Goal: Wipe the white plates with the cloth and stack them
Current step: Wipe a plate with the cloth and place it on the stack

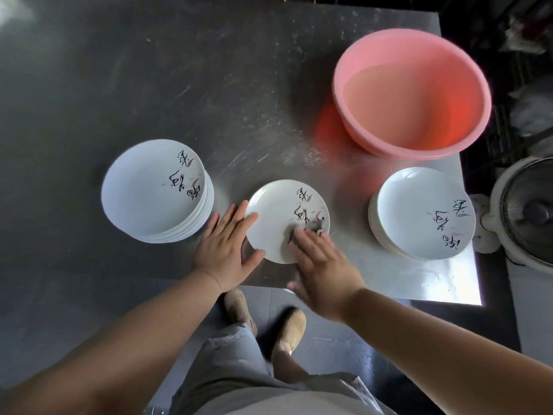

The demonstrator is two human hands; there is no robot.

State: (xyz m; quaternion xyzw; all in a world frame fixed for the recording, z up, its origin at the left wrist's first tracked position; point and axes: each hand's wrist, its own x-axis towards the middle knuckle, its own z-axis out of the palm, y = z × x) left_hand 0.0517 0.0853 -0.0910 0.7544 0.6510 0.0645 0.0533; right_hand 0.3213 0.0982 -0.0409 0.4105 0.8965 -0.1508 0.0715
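The grey cloth (305, 230) is largely hidden under the right hand (321, 266), itself motion-blurred. The lower plates of the left stack (206, 211) and right stack (374, 223) show edges only. The fan (526, 211) is cut off by the right edge.

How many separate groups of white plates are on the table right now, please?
3. A left stack, a single plate in the middle under both hands, and a right stack below the pink basin. How many plates each stack holds cannot be told.
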